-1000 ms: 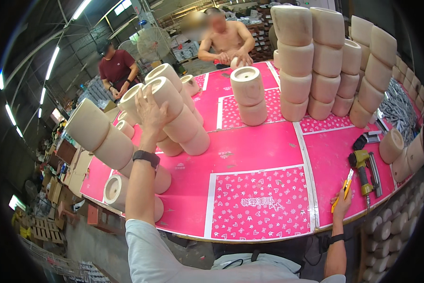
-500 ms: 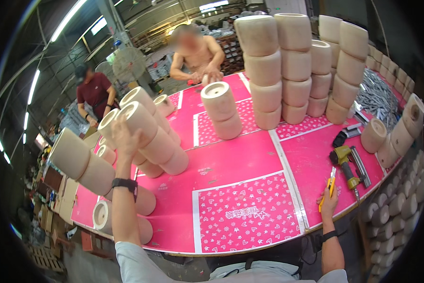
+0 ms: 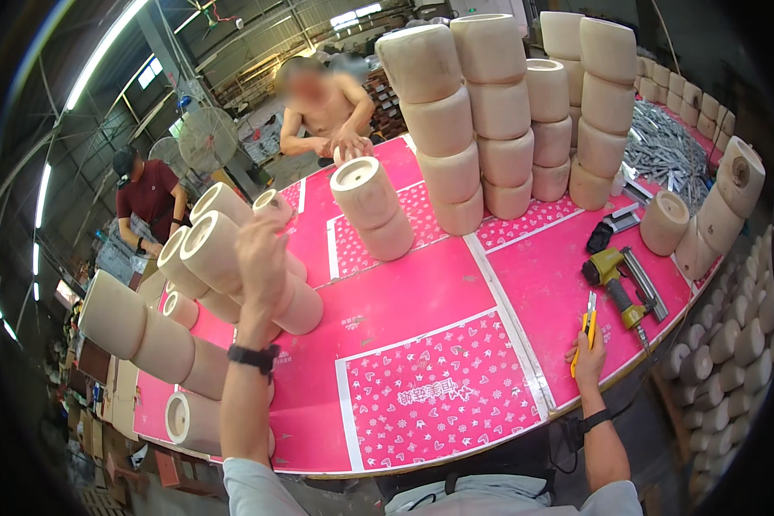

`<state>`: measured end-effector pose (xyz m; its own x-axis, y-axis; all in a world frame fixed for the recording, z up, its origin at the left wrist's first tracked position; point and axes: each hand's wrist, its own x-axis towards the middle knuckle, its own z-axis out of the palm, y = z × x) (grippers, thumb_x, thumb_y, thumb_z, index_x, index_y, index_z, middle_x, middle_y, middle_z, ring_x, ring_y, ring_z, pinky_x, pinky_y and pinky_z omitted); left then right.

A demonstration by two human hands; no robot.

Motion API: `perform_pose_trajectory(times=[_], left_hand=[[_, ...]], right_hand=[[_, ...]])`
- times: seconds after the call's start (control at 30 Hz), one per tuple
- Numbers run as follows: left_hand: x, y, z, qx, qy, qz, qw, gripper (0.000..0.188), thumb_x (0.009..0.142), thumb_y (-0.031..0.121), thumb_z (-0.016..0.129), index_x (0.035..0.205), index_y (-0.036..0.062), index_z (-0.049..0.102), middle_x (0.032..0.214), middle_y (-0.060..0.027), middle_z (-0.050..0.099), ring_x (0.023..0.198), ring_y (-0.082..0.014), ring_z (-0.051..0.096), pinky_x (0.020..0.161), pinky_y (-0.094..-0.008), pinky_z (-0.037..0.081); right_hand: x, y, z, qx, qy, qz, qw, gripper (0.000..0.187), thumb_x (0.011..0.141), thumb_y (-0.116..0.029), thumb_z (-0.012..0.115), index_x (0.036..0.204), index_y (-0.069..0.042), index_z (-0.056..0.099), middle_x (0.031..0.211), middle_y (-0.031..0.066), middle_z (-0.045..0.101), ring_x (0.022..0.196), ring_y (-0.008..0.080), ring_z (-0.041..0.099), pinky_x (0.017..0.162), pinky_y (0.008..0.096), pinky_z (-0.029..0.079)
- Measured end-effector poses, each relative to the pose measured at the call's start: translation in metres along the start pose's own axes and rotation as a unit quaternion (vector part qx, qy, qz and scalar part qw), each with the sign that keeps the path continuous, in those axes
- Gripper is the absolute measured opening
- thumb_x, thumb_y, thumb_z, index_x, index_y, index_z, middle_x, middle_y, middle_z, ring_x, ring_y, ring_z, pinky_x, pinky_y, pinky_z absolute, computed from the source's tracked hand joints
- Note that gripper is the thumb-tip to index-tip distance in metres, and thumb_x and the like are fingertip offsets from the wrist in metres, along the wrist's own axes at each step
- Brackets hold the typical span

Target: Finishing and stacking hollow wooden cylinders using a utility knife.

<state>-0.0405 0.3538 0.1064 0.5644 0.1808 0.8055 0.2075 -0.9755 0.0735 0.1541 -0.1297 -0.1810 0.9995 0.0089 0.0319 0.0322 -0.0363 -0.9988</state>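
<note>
My right hand [image 3: 590, 359] grips a yellow utility knife [image 3: 586, 335], its blade out and pointing away from me, over the right front of the pink table. My left hand [image 3: 262, 262] is raised beside a leaning stack of pale, round wooden blocks [image 3: 213, 249] with recessed ends. Its fingers look loosely bent and somewhat smeared, and nothing shows in them. Left of that arm, another row of blocks [image 3: 167, 348] leans outward. A short stack of blocks [image 3: 374, 211] stands alone near the table's middle.
Tall block stacks [image 3: 438, 129] stand at the back right. A green nail gun [image 3: 615, 284] lies right of the knife, near a heap of metal strips [image 3: 671, 155]. Pink patterned sheets cover the table [image 3: 387, 314]. Across it a person [image 3: 326, 107] handles a block; another person [image 3: 150, 202] stands at left.
My left hand has come off the top block of the leaning stack and moved right. My right hand still holds the knife. The whole view has shifted slightly.
</note>
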Motion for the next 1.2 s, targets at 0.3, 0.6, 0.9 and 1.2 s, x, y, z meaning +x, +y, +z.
perform_pose_trajectory(times=[0.3,0.6,0.9,1.2], left_hand=[[0.019,0.049,0.121,-0.115,-0.086,-0.105,0.984,0.039,0.084,0.019,0.070,0.116,0.0011,0.056,0.110,-0.0207,0.060,0.103,-0.0365,0.060,0.085,-0.0428,0.049],[0.226,0.108,0.159,-0.147,0.071,0.095,0.982,0.075,0.078,0.028,0.077,0.139,0.0027,0.042,0.129,-0.0253,0.049,0.123,-0.0414,0.046,0.103,-0.0471,0.038],[0.298,0.150,0.181,0.010,-0.037,-0.034,0.999,0.091,0.070,0.053,0.078,0.140,0.0071,0.045,0.143,-0.0255,0.040,0.132,-0.0424,0.038,0.111,-0.0473,0.032],[0.303,0.136,0.190,-0.083,0.024,-0.083,0.993,0.079,0.077,0.060,0.068,0.133,0.0063,0.050,0.136,-0.0261,0.044,0.126,-0.0420,0.045,0.105,-0.0472,0.038]], right_hand=[[0.003,0.006,-0.001,-0.015,0.016,-0.019,1.000,0.036,0.096,-0.007,0.053,0.131,-0.003,0.053,0.074,0.0027,0.056,0.050,0.0095,0.052,0.043,0.0254,0.044],[0.004,0.003,0.001,0.025,0.011,0.049,0.998,0.035,0.095,-0.005,0.051,0.130,-0.002,0.053,0.077,0.0029,0.055,0.052,0.0090,0.052,0.045,0.0252,0.043],[-0.001,-0.008,0.000,0.013,0.007,0.025,1.000,0.042,0.095,-0.006,0.053,0.136,-0.004,0.049,0.076,0.0030,0.056,0.051,0.0108,0.055,0.047,0.0264,0.048],[-0.002,-0.009,-0.002,0.015,-0.007,-0.011,1.000,0.039,0.096,-0.009,0.053,0.134,-0.001,0.048,0.074,0.0061,0.059,0.053,0.0128,0.060,0.047,0.0274,0.051]])
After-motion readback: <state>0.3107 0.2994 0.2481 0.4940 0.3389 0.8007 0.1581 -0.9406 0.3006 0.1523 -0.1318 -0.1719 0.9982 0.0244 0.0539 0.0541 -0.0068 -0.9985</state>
